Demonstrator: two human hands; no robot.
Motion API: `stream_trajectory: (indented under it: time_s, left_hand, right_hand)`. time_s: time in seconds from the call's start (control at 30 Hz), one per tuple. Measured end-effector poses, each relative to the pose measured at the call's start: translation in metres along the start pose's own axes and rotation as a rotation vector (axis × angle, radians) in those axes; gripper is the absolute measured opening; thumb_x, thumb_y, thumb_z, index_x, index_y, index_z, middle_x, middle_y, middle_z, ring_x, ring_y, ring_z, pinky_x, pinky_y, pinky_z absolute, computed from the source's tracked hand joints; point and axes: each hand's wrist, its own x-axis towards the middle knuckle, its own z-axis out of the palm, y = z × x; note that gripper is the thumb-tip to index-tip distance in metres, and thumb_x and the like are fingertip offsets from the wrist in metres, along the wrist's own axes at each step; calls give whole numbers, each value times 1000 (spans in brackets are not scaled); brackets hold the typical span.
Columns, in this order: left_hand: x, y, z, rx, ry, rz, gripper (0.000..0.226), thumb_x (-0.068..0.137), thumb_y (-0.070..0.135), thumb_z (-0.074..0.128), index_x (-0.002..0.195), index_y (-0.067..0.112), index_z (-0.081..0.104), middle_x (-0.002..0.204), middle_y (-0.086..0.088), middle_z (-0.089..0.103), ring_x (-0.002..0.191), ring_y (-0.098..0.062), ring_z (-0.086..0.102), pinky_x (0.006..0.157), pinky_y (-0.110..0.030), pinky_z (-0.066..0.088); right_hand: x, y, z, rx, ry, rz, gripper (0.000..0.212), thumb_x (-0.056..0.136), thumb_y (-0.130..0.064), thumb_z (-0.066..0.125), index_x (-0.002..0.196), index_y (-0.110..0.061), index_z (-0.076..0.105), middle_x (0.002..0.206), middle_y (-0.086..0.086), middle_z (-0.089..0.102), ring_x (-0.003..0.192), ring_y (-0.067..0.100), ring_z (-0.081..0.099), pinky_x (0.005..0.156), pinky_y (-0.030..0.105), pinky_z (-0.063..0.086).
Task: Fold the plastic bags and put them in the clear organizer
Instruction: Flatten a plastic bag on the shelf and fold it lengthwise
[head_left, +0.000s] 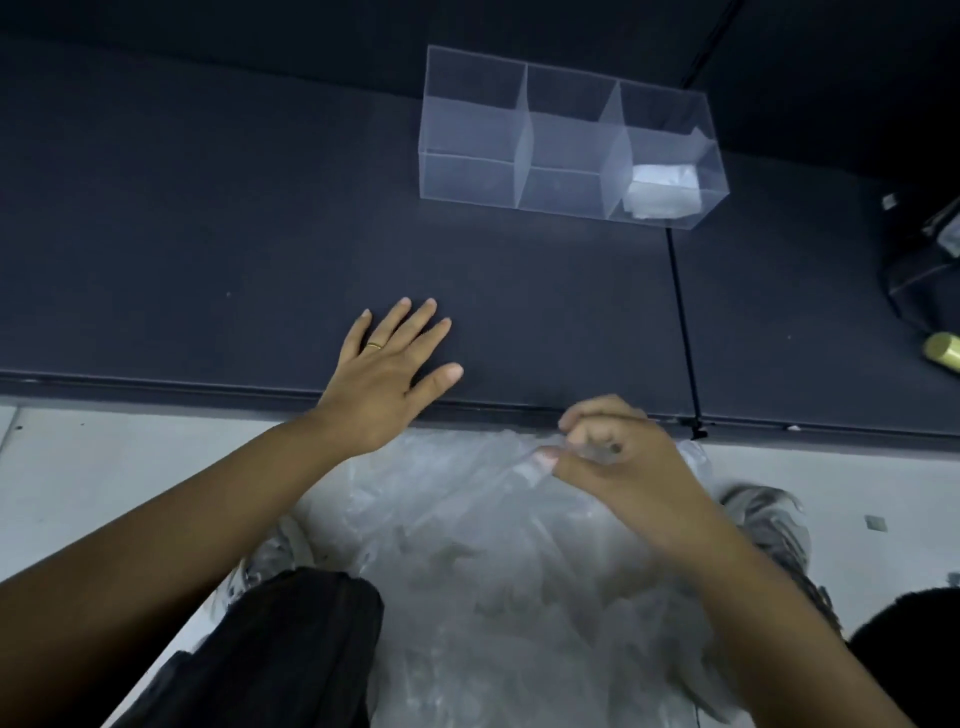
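Note:
A clear organizer (470, 156) with three compartments stands on the dark table at the back. Its right compartment holds one folded plastic bag (661, 191); the other two look empty. A large clear plastic bag (467, 545) hangs below the table's front edge, over my lap. My right hand (613, 457) pinches the bag's top edge between thumb and curled fingers. My left hand (395, 374) lies flat on the table with its fingers spread, holding nothing.
The dark table (208, 234) has a seam (680, 322) running front to back at the right. A dark bag (924, 270) and a gold cylinder (943, 352) sit at the far right. My knees and a light floor lie below the edge.

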Motion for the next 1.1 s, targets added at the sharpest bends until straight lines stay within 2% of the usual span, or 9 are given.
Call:
stream_trajectory:
  time_s: [0.13,0.27,0.4,0.5,0.63,0.77,0.93,1.0,1.1]
  left_hand:
    - [-2,6,-40,-686,-167,-164,72,80,83,12,132,49,49,152,23,28,143,3,8,119,-35,0]
    - [-10,38,-72,-1134,-433,102,89,69,89,37,143,38,36,142,22,47,135,3,35,112,-25,26]
    - [-4,63,-73,-1105,-500,61,49,80,35,76,125,29,57,119,14,67,108,0,62,82,-10,48]
    - [10,63,-60,-1151,-202,-241,13,83,14,73,96,13,70,73,0,73,67,-10,68,64,-16,51]
    - [24,37,-53,-927,112,-433,39,82,28,74,116,24,55,118,4,59,102,-6,58,86,-21,45]
    - [14,32,-53,-492,373,-156,74,76,55,67,139,29,39,141,10,33,132,-8,28,109,-30,24]
    - [5,58,-29,-58,-8,342,106,66,83,50,149,40,1,152,24,4,136,12,-11,106,-10,-14]
    - [9,62,-17,54,27,344,91,79,63,59,150,37,10,155,15,18,141,-4,16,114,-18,6]
    - [19,60,-24,-278,214,108,33,87,31,67,119,28,62,112,10,67,102,-10,62,86,-21,43]
  right_hand:
    - [6,-42,-46,335,48,-4,47,69,-48,70,60,-4,54,78,-7,69,76,10,63,70,19,45]
    - [39,-65,-68,580,207,110,40,74,-41,72,55,-10,54,53,5,54,52,20,53,60,28,48]
    - [74,-72,-80,663,218,255,29,87,-31,67,65,-14,60,58,4,57,51,16,54,55,25,49]
    - [83,-59,-90,728,95,235,31,87,-40,63,96,-12,73,92,6,73,84,21,70,78,33,54]
    - [66,-19,-79,626,30,188,59,82,-57,58,131,-24,53,124,-8,65,117,12,59,103,37,41]
    - [45,13,-44,574,16,233,78,68,-53,72,138,-39,41,130,-14,59,117,3,57,99,31,45]
    - [45,12,-7,689,37,213,73,64,-49,73,131,-29,52,112,1,69,103,15,67,86,31,52]
    - [47,9,-4,750,41,182,67,69,-46,72,130,-26,53,115,8,68,102,18,67,83,28,53]
    - [47,5,-9,639,-76,85,75,72,-35,79,137,-30,42,120,-3,67,114,9,60,83,21,51]
